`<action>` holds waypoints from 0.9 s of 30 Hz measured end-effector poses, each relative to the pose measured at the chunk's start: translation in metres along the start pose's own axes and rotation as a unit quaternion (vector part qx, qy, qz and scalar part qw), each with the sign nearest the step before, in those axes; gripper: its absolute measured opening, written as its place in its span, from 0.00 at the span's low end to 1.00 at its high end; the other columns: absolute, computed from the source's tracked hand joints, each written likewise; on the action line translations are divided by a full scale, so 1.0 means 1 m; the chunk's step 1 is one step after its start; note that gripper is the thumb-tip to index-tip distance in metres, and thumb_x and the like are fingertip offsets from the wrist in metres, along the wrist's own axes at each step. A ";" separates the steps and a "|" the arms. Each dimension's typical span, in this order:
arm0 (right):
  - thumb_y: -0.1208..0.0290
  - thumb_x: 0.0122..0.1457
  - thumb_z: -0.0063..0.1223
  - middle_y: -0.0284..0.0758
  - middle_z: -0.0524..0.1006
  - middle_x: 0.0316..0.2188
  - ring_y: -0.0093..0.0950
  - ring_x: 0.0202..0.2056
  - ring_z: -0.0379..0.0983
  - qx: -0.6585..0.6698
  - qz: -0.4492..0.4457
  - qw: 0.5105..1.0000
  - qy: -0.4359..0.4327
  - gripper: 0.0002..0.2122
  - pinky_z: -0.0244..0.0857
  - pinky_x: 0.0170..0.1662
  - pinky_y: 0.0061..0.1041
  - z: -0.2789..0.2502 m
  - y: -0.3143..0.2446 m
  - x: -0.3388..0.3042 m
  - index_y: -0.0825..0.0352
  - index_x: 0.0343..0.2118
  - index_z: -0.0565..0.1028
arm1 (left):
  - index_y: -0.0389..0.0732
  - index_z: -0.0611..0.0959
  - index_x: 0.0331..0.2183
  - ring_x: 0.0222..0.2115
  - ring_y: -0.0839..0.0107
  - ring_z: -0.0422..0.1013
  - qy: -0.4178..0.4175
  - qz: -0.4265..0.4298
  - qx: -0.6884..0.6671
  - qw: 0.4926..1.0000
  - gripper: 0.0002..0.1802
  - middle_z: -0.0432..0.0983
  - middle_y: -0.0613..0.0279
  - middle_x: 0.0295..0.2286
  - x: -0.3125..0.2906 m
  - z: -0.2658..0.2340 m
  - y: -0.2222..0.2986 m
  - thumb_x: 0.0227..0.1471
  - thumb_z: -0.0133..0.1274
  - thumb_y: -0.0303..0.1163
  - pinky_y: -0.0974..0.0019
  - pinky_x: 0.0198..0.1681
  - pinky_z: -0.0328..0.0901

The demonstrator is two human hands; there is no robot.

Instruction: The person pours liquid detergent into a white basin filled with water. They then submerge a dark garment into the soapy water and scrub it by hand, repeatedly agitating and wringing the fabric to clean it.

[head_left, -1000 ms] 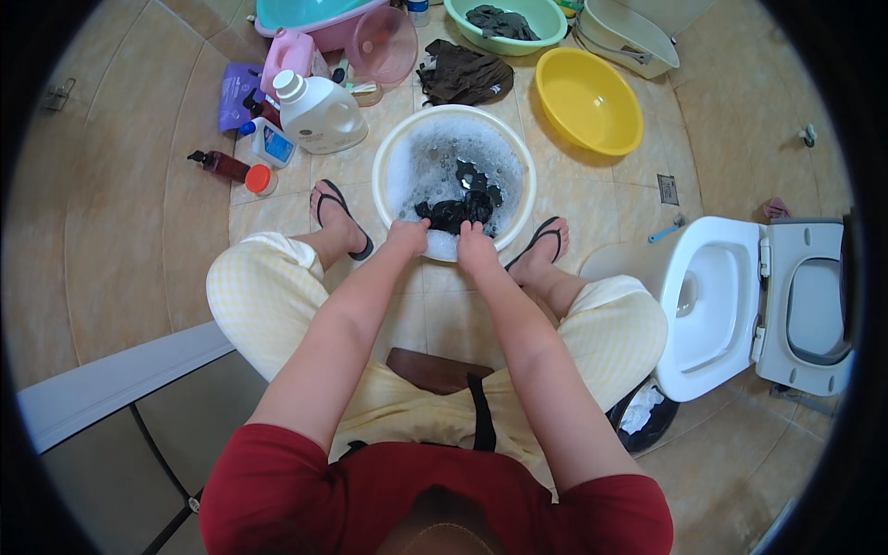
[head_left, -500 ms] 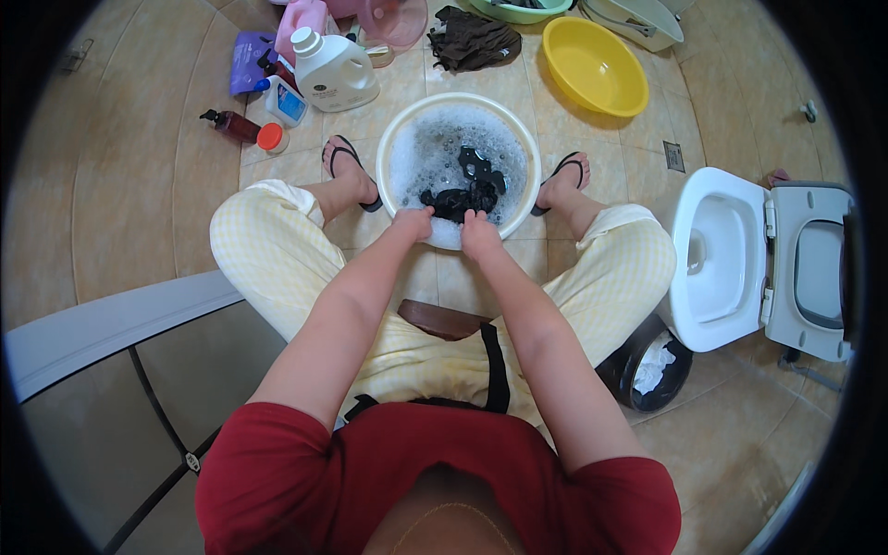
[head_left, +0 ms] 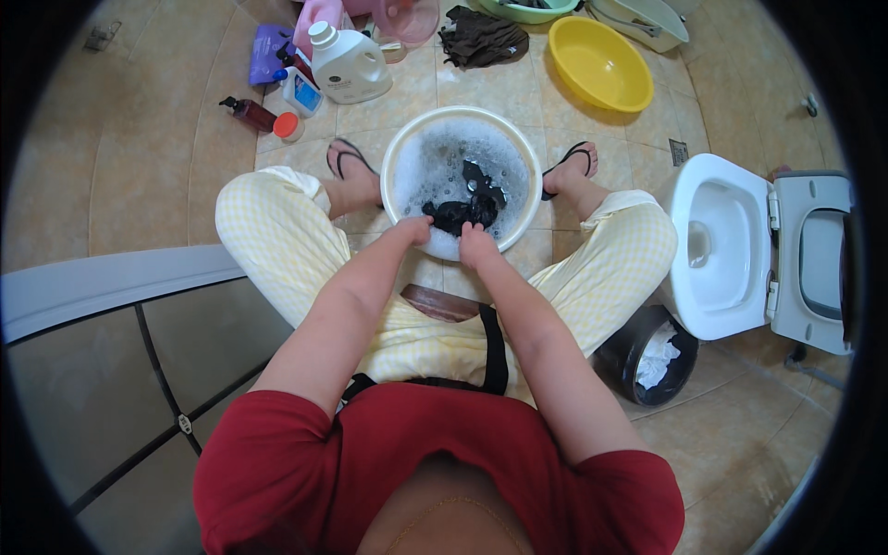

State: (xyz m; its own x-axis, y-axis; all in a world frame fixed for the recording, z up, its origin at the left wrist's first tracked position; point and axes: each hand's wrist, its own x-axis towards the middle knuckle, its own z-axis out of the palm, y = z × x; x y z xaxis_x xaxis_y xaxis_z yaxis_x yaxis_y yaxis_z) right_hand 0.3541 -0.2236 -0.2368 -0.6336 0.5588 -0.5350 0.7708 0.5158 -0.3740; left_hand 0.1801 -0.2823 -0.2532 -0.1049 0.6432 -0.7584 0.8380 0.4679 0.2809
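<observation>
Left hand point(head_left: 414, 229) pinches left end of black cloth point(head_left: 451, 216), right hand point(head_left: 476, 243) grips its near edge; cloth lies in suds point(head_left: 413, 166) inside white basin point(head_left: 388, 180), sandalled feet point(head_left: 351, 166) flanking it. Beyond: brown cloth point(head_left: 483, 40), yellow basin point(head_left: 601, 65), white jug point(head_left: 347, 72). Toilet point(head_left: 726, 254), black bin point(head_left: 622, 359) at right.

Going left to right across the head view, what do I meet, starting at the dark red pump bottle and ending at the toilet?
Dark red pump bottle, red-lidded jar, white jug, sudsy white basin with black cloth in it, yellow basin, toilet.
</observation>
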 end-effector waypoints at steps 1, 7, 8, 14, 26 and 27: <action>0.65 0.58 0.42 0.54 0.68 0.40 0.48 0.38 0.72 0.004 0.001 1.000 -0.007 0.14 0.68 0.41 0.40 -0.001 0.000 -0.001 0.70 0.42 0.62 | 0.46 0.69 0.53 0.48 0.58 0.67 -0.001 0.009 -0.014 1.000 0.29 0.70 0.53 0.48 0.001 0.002 -0.001 0.45 0.41 0.30 0.62 0.51 0.62; 0.66 0.55 0.48 0.56 0.69 0.36 0.51 0.36 0.70 0.090 0.011 0.992 0.088 0.13 0.66 0.41 0.43 -0.030 0.001 0.002 0.71 0.37 0.65 | 0.45 0.76 0.47 0.46 0.56 0.68 0.021 -0.017 -0.065 0.998 0.24 0.71 0.51 0.46 -0.018 -0.060 0.039 0.44 0.44 0.31 0.60 0.50 0.62; 0.67 0.54 0.50 0.55 0.69 0.34 0.52 0.35 0.70 0.108 0.007 0.982 0.152 0.13 0.66 0.40 0.43 -0.043 -0.005 0.003 0.71 0.35 0.66 | 0.44 0.76 0.46 0.45 0.54 0.69 0.115 -0.006 -0.143 0.983 0.23 0.71 0.49 0.44 -0.018 -0.064 0.037 0.44 0.45 0.32 0.59 0.49 0.63; 0.63 0.52 0.58 0.38 0.72 0.22 0.30 0.26 0.70 0.275 -0.065 0.928 0.245 0.13 0.64 0.32 0.26 -0.112 0.019 0.068 0.68 0.28 0.69 | 0.39 0.76 0.43 0.43 0.46 0.68 0.452 0.049 -0.381 0.805 0.22 0.72 0.40 0.40 0.033 -0.078 0.038 0.47 0.47 0.40 0.55 0.47 0.62; 0.63 0.58 0.47 0.52 0.74 0.34 0.52 0.37 0.70 -0.013 -0.039 0.995 0.086 0.15 0.64 0.42 0.44 -0.064 -0.002 0.150 0.67 0.44 0.65 | 0.33 0.71 0.47 0.44 0.45 0.67 0.340 -0.193 -0.579 0.715 0.24 0.71 0.38 0.41 0.082 0.014 0.037 0.50 0.43 0.37 0.56 0.50 0.59; 0.64 0.58 0.46 0.52 0.75 0.35 0.50 0.38 0.71 0.012 -0.049 0.998 0.030 0.16 0.64 0.42 0.43 -0.050 0.003 0.148 0.67 0.45 0.65 | 0.31 0.71 0.46 0.44 0.46 0.67 0.290 -0.202 -0.609 0.710 0.25 0.71 0.37 0.41 0.086 0.020 0.034 0.50 0.42 0.38 0.56 0.50 0.59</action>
State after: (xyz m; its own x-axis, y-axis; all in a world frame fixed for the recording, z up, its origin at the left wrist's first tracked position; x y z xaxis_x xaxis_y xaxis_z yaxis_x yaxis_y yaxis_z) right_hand 0.2597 -0.1067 -0.2793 -0.7077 0.5454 -0.4492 0.7065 0.5540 -0.4404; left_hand 0.2104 -0.2232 -0.3206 -0.7041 0.2837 -0.6510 -0.3716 0.6340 0.6782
